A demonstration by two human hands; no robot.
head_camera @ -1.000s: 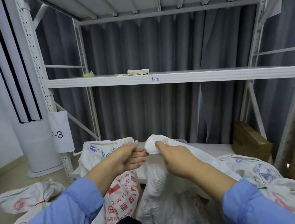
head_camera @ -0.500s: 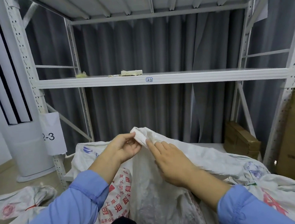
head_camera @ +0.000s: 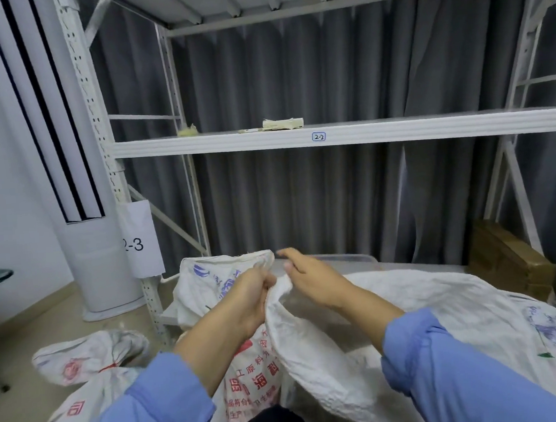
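Observation:
A large white woven sack [head_camera: 319, 367] lies crumpled in front of me, its mouth bunched up near the centre. My left hand [head_camera: 248, 296] grips the bunched edge of this sack in a fist. My right hand [head_camera: 312, 278] hovers just right of the bunch with fingers extended and relaxed, holding nothing. A second white sack [head_camera: 222, 281] with red and blue print stands behind my left hand.
A white metal rack has a shelf [head_camera: 347, 133] labelled 2-2 carrying a small paper bundle [head_camera: 284, 123]. More sacks lie at the left [head_camera: 88, 355] and right [head_camera: 497, 313]. A standing air conditioner [head_camera: 79, 193] stands left; cardboard boxes [head_camera: 506, 259] sit right.
My right hand has let go of the sack's edge and opened. My left hand has closed into a fist round the bunched edge and lowered it.

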